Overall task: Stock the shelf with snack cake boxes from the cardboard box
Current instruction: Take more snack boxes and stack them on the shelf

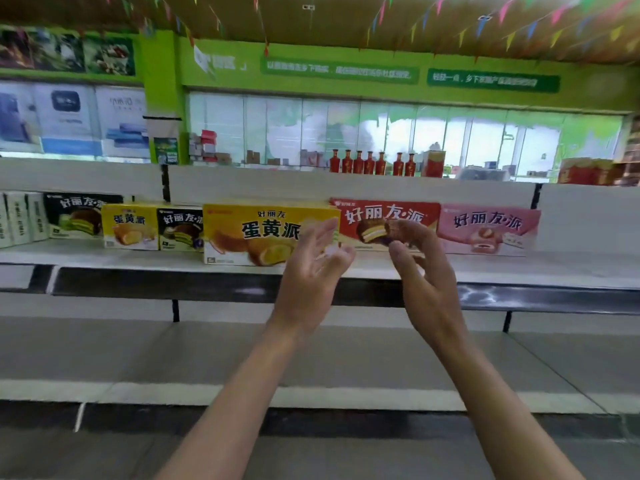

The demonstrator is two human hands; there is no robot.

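Snack cake boxes [272, 233] already line the shelf [138, 258], gaps remaining; left hand [313, 268] and right hand [420, 271] hover empty, fingers relaxed; cardboard box unseen.

The big yellow box [263, 233] at centre reads 好丽友 and 蛋黄派 — the small yellow box [130, 226] at 9 o'clock also 蛋黄派; the red box [384, 220] and pink box [488, 227] at 3 o'clock read 好丽友·派 — green wall signs [491, 80] at 12 o'clock too blurred to read
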